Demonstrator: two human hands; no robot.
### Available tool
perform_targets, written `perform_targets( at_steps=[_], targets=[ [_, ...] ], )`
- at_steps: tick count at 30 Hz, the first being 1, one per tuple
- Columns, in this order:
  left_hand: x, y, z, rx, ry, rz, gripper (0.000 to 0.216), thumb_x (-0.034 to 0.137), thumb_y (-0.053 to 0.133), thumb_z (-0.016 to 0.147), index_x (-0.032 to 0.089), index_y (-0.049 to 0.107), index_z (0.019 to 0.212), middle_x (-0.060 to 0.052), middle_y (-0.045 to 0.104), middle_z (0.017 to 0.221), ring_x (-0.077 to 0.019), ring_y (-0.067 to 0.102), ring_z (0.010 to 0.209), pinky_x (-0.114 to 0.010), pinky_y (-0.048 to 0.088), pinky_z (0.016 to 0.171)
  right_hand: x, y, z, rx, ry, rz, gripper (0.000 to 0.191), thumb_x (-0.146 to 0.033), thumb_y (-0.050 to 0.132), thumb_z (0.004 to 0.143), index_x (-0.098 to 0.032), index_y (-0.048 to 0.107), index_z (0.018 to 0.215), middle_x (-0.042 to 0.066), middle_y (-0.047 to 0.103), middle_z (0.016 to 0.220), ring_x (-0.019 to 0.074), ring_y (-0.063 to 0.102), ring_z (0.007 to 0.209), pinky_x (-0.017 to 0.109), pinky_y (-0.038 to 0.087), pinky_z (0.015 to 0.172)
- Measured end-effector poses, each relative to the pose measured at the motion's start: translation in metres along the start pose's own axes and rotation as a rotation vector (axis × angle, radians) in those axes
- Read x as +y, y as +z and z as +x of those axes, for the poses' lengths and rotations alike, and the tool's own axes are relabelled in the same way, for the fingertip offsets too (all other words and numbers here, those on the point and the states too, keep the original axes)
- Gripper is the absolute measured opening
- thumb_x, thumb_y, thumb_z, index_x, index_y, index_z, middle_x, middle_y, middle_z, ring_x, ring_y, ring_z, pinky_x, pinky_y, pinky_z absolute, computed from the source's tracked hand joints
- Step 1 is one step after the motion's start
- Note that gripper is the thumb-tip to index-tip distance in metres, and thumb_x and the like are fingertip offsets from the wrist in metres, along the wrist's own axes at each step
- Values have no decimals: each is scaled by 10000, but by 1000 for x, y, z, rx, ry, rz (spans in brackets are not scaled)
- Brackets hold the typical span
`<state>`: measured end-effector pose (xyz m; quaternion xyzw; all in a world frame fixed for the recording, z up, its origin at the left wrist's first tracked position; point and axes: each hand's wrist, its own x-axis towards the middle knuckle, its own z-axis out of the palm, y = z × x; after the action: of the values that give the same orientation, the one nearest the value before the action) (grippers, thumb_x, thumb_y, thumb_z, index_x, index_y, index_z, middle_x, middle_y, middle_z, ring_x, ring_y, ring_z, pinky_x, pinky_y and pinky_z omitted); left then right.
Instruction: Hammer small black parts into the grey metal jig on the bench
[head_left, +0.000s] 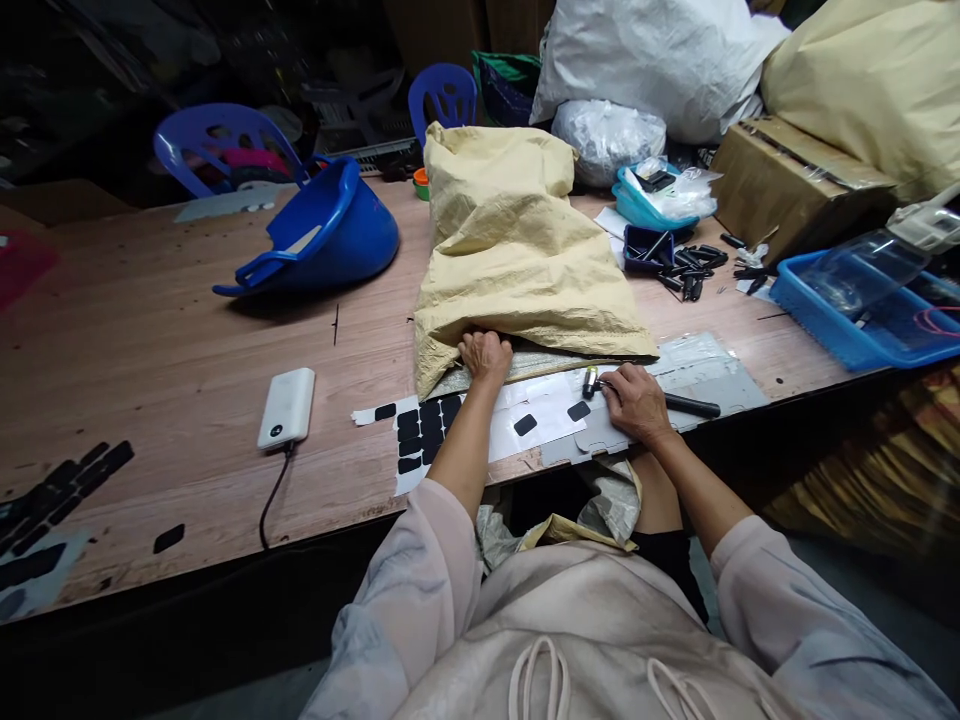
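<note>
A cream woven sack (525, 260) lies flat with its mouth toward me. At that mouth my left hand (486, 355) is closed, fingers curled on the sack's edge; the fingertips are hidden. My right hand (639, 402) is closed around a small hammer (694, 405) lying on a grey board (727, 385). The hammer's silver and yellow head points left, and its black handle comes out to the right. Below the sack, black rounded pads (409, 432) sit in rows on a white backing sheet. Two loose black pads (525, 425) lie on white paper between my hands.
A white power bank (287, 408) with a cable lies left. Behind it a blue plastic scoop-like basin (330, 235) rests tilted. More black strips (67, 490) are far left. At right stand a blue tray (832, 315), a cardboard box (795, 185) and a heap of black parts (694, 268).
</note>
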<state>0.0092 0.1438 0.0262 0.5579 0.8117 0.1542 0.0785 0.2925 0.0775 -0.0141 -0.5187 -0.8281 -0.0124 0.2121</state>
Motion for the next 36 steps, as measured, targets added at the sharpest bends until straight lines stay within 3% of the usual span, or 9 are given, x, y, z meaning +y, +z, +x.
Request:
perform_targets(
  at_steps=[5, 11, 17, 24, 30, 36],
  targets=[
    [-12, -4, -13, 20, 35, 1, 246, 325, 595, 928, 167, 775, 983, -182, 737, 1179, -391, 553, 1244, -520, 429, 1074, 0, 0, 0, 3, -1, -9, 228, -286, 517, 993, -232, 708, 1104, 100, 625, 1006, 271, 502, 973, 386, 370, 839],
    [-39, -11, -76, -7, 103, -115, 155, 355, 683, 919, 228, 760, 875, -98, 728, 1029, -311, 607, 1082, -435, 483, 967, -1, 0, 0, 10, -6, -28, 242, -292, 514, 1001, -221, 716, 1112, 99, 622, 997, 267, 495, 950, 383, 360, 829],
    [-34, 2, -122, -123, 369, -263, 44, 271, 747, 898, 238, 753, 925, -57, 725, 979, -256, 618, 1011, -379, 486, 910, 0, -1, 0, 9, -2, -24, 213, -291, 523, 994, -232, 713, 1070, 97, 619, 999, 269, 490, 956, 384, 358, 834],
    [-28, 22, -122, -125, 412, -330, 122, 246, 749, 904, 248, 767, 1024, -50, 710, 999, -246, 621, 1016, -389, 483, 941, 0, 0, 0, 21, -2, -12, 231, -306, 519, 1007, -237, 724, 1089, 97, 630, 999, 268, 505, 955, 386, 381, 840],
    [-31, 24, -118, -160, 380, -431, 145, 229, 806, 843, 252, 783, 985, -24, 698, 929, -226, 623, 961, -376, 491, 930, 2, -4, 1, 14, -13, 14, 289, -336, 476, 1045, -236, 736, 1125, 93, 643, 969, 255, 536, 930, 376, 412, 840],
    [-28, 22, -116, -171, 335, -506, 153, 189, 838, 785, 241, 790, 920, -12, 710, 908, -213, 625, 944, -362, 500, 921, -30, -22, 5, 76, 41, 206, 367, -343, 412, 1076, -249, 694, 1291, 98, 674, 1058, 238, 630, 963, 340, 493, 798]
  ],
)
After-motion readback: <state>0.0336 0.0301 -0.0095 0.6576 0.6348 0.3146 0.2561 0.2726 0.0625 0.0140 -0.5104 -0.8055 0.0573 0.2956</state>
